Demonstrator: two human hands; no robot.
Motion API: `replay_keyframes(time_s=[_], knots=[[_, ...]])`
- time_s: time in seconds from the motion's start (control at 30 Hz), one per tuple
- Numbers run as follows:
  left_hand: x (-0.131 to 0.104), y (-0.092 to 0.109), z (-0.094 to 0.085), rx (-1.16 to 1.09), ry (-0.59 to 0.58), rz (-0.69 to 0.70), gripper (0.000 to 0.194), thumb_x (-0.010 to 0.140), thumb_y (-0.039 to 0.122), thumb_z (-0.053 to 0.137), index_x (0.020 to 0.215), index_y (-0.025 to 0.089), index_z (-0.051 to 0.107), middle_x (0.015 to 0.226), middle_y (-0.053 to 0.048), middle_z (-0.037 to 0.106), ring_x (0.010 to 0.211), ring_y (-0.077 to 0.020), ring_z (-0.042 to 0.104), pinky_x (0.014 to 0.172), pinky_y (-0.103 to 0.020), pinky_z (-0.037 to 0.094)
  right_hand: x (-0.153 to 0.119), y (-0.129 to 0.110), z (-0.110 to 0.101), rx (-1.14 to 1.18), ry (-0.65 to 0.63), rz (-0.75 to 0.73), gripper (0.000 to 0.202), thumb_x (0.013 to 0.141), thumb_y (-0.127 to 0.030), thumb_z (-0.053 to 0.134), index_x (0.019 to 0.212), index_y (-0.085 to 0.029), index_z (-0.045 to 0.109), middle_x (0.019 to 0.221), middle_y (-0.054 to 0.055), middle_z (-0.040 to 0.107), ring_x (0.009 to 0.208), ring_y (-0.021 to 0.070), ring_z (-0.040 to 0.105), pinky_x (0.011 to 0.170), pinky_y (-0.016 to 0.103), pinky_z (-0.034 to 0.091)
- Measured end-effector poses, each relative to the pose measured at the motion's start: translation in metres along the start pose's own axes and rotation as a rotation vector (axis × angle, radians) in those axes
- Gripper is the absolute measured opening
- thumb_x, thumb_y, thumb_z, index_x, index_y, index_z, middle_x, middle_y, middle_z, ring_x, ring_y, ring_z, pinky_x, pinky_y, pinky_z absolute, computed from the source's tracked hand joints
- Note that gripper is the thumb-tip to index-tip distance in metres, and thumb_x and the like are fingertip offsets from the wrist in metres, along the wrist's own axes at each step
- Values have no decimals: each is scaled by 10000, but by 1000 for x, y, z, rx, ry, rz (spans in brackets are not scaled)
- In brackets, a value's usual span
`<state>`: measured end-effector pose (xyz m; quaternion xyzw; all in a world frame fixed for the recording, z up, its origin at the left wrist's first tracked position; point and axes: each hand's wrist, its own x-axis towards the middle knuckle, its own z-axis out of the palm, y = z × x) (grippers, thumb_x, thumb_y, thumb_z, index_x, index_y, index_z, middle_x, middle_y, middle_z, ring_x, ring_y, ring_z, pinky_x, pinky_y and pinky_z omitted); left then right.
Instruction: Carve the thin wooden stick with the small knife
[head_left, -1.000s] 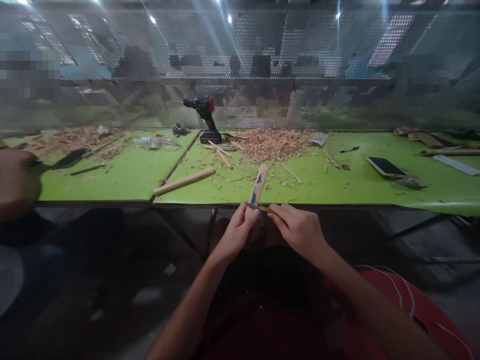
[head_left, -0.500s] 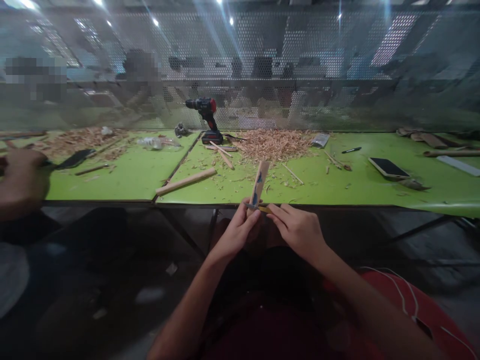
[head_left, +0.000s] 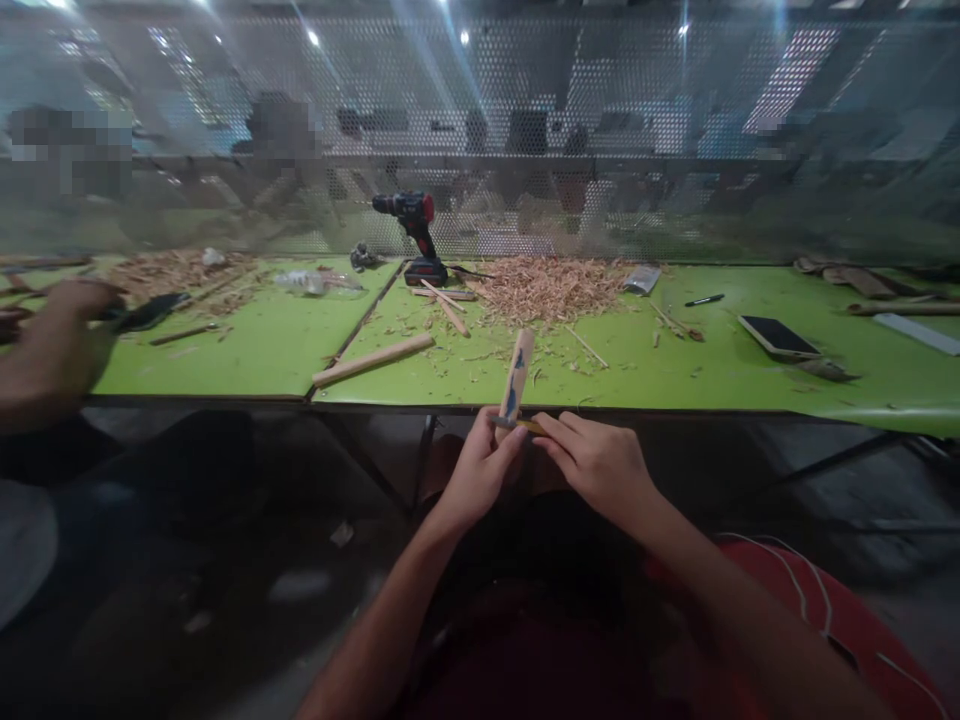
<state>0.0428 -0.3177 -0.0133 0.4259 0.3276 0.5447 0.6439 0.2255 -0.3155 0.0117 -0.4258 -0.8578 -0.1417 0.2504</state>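
Note:
My left hand (head_left: 484, 462) is closed around the lower end of a flat wooden piece (head_left: 517, 372), which stands nearly upright with blue marks on its face. In my right hand (head_left: 596, 458) is the yellow handle of a carving knife (head_left: 531, 426). The knife's metal blade lies across the wood just above my left thumb. Both hands are close together in front of the table's near edge, over my lap.
On the green table (head_left: 645, 375) stands a cordless drill (head_left: 412, 235) beside a heap of wood shavings (head_left: 551, 288). A wooden rod (head_left: 373, 360) lies near the front edge, a phone (head_left: 778, 337) to the right. A co-worker's hand (head_left: 75, 300) is at far left.
The knife and both hands have dropped slightly, and the wooden piece has shifted a little down and left. The co-worker's hand at left has moved up and to the right.

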Motion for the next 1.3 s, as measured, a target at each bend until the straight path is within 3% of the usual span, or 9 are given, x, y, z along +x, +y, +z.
replay_keyframes(time_s=[0.1, 0.27, 0.47, 0.77, 0.97, 1.17, 1.3], knots=[[0, 0, 0, 32, -5, 3, 572, 776, 631, 847, 961, 194, 528, 598, 128, 377, 448, -37, 284, 435, -187, 232, -1, 3, 2, 7, 35, -30, 410, 1161, -351, 405, 1187, -203, 787, 831, 30, 755, 656, 130, 625, 563, 284, 285], [1, -2, 3, 96, 45, 29, 588, 795, 639, 825, 1048, 169, 580, 569, 136, 359, 422, -41, 268, 412, -187, 202, -1, 1, 4, -39, 59, -12, 416, 1157, -357, 420, 1192, -196, 801, 784, 37, 736, 632, 131, 607, 558, 295, 266], [0, -7, 4, 135, 121, 46, 521, 797, 618, 831, 872, 190, 542, 570, 119, 372, 451, -40, 278, 427, -181, 214, -3, -6, 6, -64, 115, 28, 446, 1163, -369, 400, 1143, -179, 803, 753, 30, 730, 594, 127, 594, 553, 302, 263], [-4, -7, 4, 73, -50, 22, 553, 847, 651, 776, 1049, 180, 570, 582, 130, 344, 422, -45, 254, 416, -193, 213, -5, 13, 1, 63, 71, -83, 367, 1145, -344, 463, 1148, -178, 791, 762, 25, 724, 604, 122, 601, 571, 291, 291], [-2, -16, 2, 231, 75, 139, 456, 895, 603, 746, 900, 189, 555, 610, 86, 420, 499, -65, 310, 459, -197, 279, -9, 7, 6, -22, 103, -28, 375, 1138, -345, 460, 1144, -181, 797, 746, 29, 718, 603, 120, 587, 555, 288, 271], [-1, -19, 10, 146, 100, 119, 502, 870, 642, 755, 854, 211, 499, 570, 114, 359, 462, -57, 268, 431, -195, 223, -8, -7, 9, -110, 203, 4, 363, 1134, -303, 476, 1119, -154, 806, 715, 28, 703, 575, 123, 578, 552, 296, 284], [-3, -14, 12, 208, 147, 183, 475, 906, 599, 740, 823, 202, 491, 589, 101, 376, 491, -53, 294, 451, -183, 230, -4, -18, 1, -149, 211, 47, 334, 1124, -281, 521, 1090, -119, 811, 722, 33, 709, 569, 122, 590, 561, 310, 318]])
